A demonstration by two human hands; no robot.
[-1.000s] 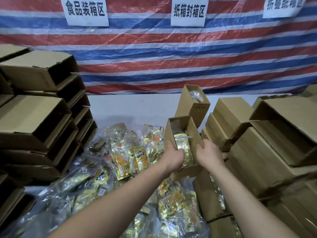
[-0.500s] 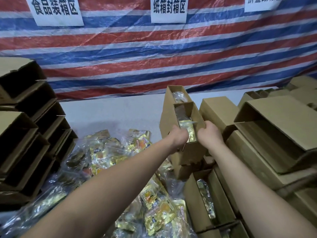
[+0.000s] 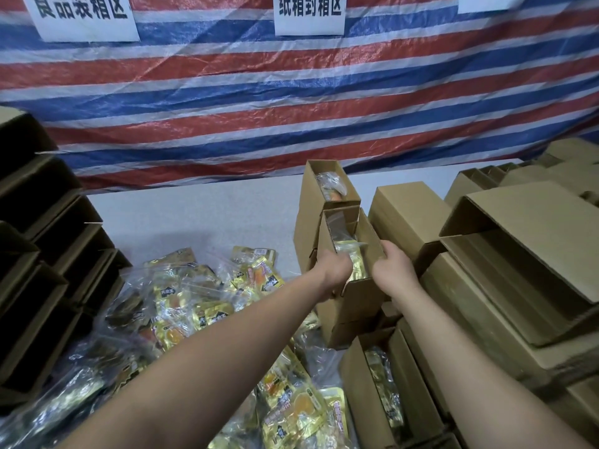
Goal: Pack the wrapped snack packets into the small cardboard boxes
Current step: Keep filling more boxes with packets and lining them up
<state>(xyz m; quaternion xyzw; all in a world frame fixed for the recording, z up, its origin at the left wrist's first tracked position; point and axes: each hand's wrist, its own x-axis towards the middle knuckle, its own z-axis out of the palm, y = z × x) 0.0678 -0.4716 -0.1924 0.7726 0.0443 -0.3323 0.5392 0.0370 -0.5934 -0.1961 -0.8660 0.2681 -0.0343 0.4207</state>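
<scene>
A: Okay, head view. Left hand [image 3: 335, 270] clamped on the near left edge of a small open cardboard box [image 3: 363, 254], fingers curled over the rim. Right hand [image 3: 393, 270] gripping the near right edge of the same box.

B: Held up or resting?

A: Can't tell for sure. Sits over stacked boxes [image 3: 350, 319] just below both hands, contact hidden by the wrists.

B: Contents?

A: Gold snack packet [image 3: 355, 259] inside, between the two hands, clear wrapper end poking toward the far end of the box.

B: Beyond the hands?

A: Second open box [image 3: 316, 196] just past the fingertips, touching the held box's far end, one packet [image 3: 334, 186] visible in it. Past that, grey table top [image 3: 194, 215], then a red-white-blue striped tarp [image 3: 291, 92] with white paper signs [image 3: 309, 14] taped on.

B: Left of the left hand?

A: Loose pile of gold packets in clear bags [image 3: 201, 303], spread under and beside the left forearm. Further left, a tall stack of empty boxes lying on their sides [image 3: 48, 254], dark openings facing the hands.

B: Right of the right hand?

A: Closed box [image 3: 405, 212] just beside, then large open cartons [image 3: 518, 270] stacked further right.

B: Under the right forearm?

A: Another open box [image 3: 356, 400] near the body, packet [image 3: 385, 384] lying in it.
</scene>
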